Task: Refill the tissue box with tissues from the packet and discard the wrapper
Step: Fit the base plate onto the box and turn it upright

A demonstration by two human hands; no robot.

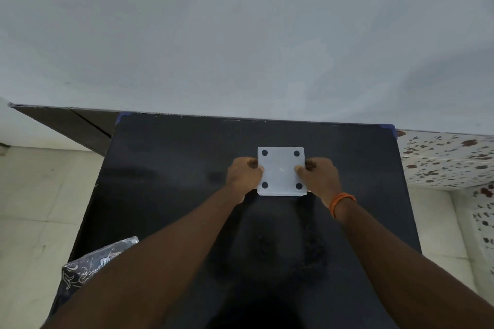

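A white square tissue box (280, 168) lies upside down in the middle of the black table (173, 181), its flat base with four dark round feet facing up. My left hand (244, 175) grips its left side and my right hand (319, 176) grips its right side, thumbs on the base. An orange band circles my right wrist. At the table's near left corner lies a dark patterned tissue packet (88, 267), partly hidden behind my left forearm.
A grey wall rises right behind the table's far edge. Pale floor tiles lie to the left. A floral patterned surface (449, 160) stands to the right of the table. A dark board (74, 125) leans at the far left.
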